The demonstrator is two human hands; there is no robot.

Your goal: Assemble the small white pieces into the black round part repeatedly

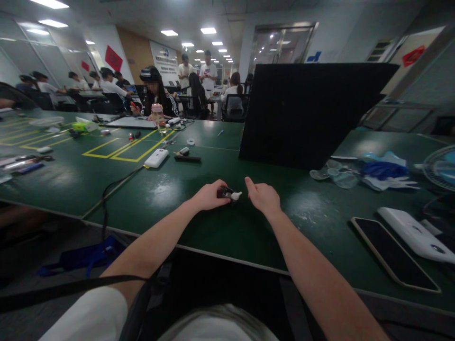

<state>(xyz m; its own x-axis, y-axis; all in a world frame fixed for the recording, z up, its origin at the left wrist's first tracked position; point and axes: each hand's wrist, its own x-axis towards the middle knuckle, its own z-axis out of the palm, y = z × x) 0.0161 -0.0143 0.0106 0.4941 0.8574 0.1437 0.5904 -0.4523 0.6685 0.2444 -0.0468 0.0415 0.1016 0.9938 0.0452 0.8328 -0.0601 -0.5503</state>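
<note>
My left hand [210, 195] is closed around a small dark object with a white tip [229, 193], held low over the green table [220, 227]. Just to its right is my right hand [262, 196], knuckles up and fingers curled, thumb raised toward the object's white end. It does not touch the object as far as I can see. What the small object is cannot be made out.
A big black board [305, 113] stands upright behind the hands. A phone [393, 253] and a white device [414, 234] lie at the right, near blue cloth and clear plastic [377, 173]. A white power bank [156, 157] with a cable lies at the left. Several people sit at the far tables.
</note>
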